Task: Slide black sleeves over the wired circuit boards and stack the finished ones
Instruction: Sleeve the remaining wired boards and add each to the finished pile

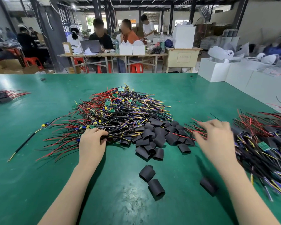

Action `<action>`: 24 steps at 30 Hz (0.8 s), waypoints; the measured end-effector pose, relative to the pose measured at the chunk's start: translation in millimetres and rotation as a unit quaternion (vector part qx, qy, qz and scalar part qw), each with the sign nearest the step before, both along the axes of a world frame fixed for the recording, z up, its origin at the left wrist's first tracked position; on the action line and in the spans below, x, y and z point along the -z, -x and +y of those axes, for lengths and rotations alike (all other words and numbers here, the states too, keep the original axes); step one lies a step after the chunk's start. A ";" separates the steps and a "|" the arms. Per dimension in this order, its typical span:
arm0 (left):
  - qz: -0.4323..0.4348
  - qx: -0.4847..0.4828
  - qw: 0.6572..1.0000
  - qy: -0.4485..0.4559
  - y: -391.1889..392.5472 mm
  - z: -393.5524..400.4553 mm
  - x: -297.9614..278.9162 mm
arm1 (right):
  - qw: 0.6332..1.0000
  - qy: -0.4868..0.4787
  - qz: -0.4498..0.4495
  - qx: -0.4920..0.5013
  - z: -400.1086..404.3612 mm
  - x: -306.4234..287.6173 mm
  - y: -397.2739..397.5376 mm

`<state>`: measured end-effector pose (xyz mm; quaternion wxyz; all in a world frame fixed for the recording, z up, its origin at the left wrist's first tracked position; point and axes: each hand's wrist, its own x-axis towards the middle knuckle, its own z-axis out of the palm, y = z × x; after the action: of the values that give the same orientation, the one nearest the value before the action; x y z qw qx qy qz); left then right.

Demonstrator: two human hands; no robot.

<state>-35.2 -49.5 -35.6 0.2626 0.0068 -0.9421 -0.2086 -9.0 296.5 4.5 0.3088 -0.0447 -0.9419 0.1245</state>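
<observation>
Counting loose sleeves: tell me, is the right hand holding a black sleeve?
No: the right hand hovers blurred, fingers spread, holding nothing beside the sleeve pile.

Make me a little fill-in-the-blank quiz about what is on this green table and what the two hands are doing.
1. The left hand grips a bundle of wires at the near edge of the big pile of wired ____ boards.
2. The loose sleeves heaped between the two hands are ____ in colour.
3. The right hand, blurred, hovers with fingers spread, holding ____.
4. The table is covered with a ____ mat.

Missing words: circuit; black; nothing; green
</observation>
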 end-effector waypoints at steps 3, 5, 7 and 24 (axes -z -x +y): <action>0.025 -0.001 1.000 -0.008 -0.2 -0.1 -0.9 | 0.966 0.034 -0.003 -0.257 -32.9 0.7 -8.0; 0.051 -0.005 0.998 -0.020 -0.3 0.5 -0.8 | 0.916 0.056 -0.090 -0.388 -54.9 8.2 -16.1; 0.084 -0.003 0.996 -0.036 -0.9 1.5 -1.4 | 0.876 0.050 -0.188 -0.441 -70.5 20.4 -20.7; 0.034 0.089 0.995 -0.002 2.9 -2.4 2.8 | 0.936 -0.007 -0.165 -0.312 -66.4 30.7 -9.9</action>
<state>-38.1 -51.9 -38.4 0.2749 -0.0832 -0.9290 -0.2335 1.0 230.1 -26.1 0.0954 0.2337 -0.9469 0.1991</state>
